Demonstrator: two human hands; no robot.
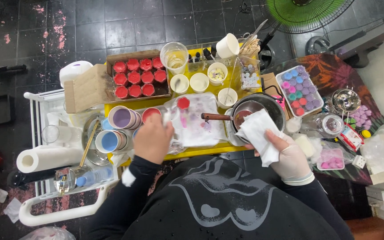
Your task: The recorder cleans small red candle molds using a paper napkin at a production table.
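Two hands at desk front edge | left hand (153, 138) closed around small white item | gloved right hand (288, 156) gripping white tissue (258, 133) beside pot (263, 106)

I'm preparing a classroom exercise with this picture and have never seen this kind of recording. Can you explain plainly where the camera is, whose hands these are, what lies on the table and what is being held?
There is one picture, taken by a camera worn on a person's head, looking straight down at their own two hands; no machine is involved. The right hand, in a pale glove, holds a folded white tissue at the rim of a dark pot with a wooden handle. The left hand, bare, grips a small white object I cannot identify, over a stained white cloth. On the yellow table stand a cardboard box of red candles, small white cups, a clear plastic cup and a tray of coloured pieces. A paper towel roll lies on the white cart at the left.
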